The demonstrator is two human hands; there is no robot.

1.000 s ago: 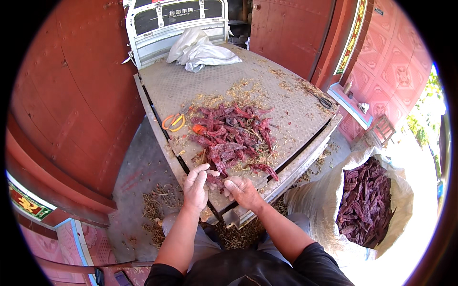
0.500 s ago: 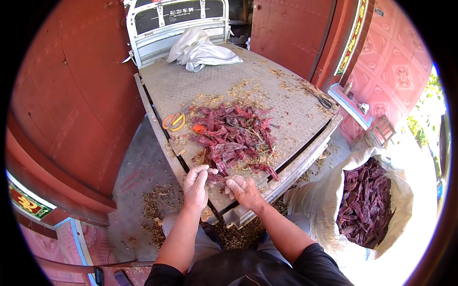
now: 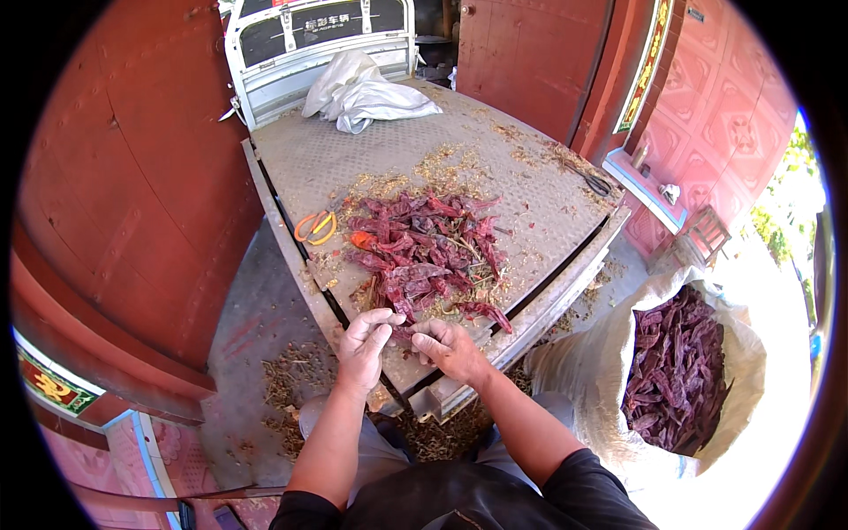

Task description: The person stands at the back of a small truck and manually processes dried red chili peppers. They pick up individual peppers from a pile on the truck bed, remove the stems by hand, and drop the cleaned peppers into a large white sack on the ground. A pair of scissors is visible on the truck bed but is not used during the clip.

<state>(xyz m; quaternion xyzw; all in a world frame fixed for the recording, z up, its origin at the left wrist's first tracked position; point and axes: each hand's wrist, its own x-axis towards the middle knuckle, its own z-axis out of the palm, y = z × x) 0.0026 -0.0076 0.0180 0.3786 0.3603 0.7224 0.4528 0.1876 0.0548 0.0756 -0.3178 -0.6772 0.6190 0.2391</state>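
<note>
At lower centre, the left hand (image 3: 364, 345) and right hand (image 3: 451, 350) pinch a wrinkled dark-red dried pepper (image 3: 402, 335), below a central heap of dried red peppers (image 3: 424, 243).

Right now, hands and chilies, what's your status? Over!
Left grip and right grip nearly together, bit of dried chili between them, hold partly hidden. Dried chili heap just beyond. Orange-handled scissors left of heap, clear of both.

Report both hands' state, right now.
Left hand: fingers partly curled at a dried red chili; whether they grip it cannot be told.
Right hand: closed, fingers curled in, apparently pinching the same chili.
</note>
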